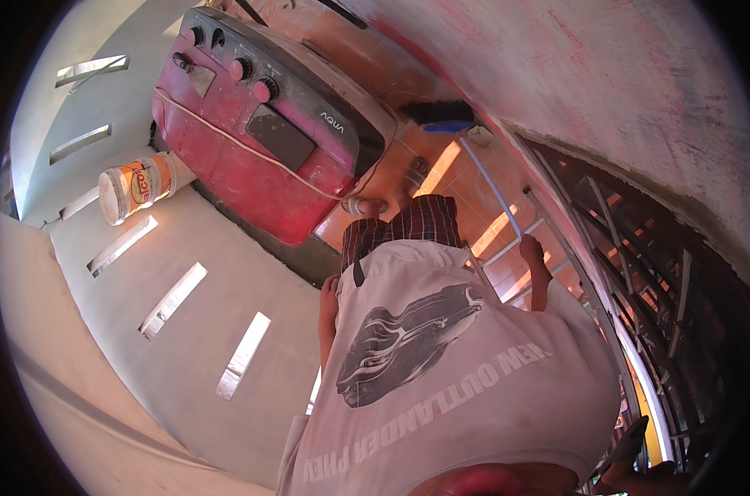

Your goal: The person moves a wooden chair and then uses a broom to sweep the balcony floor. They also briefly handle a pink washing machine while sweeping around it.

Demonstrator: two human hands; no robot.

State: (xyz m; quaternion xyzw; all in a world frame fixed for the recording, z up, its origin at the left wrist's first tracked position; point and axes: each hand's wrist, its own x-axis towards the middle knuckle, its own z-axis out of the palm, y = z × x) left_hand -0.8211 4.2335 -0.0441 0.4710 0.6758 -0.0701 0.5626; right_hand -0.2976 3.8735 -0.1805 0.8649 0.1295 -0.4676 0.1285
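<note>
My right hand [533,248] is wrapped round the end of a blue broom handle [490,181]. The handle slants away across the tiles to a broom head with black bristles [438,112], which lies by the foot of the wall. On the other side, my left hand [331,285] hangs beside my thigh, next to the hem of my light shirt. Its fingers rest loosely against the dark checked shorts [424,221], with nothing seen in them; part of that hand is hidden.
A red washing machine [226,153] with dark knobs and a pale cord stands ahead on the left. Beside it is a white and orange bucket [135,188]. A slotted pale wall [251,318] runs along the left; metal bars [631,264] line the right. Sunlit orange tiles [441,165] lie ahead.
</note>
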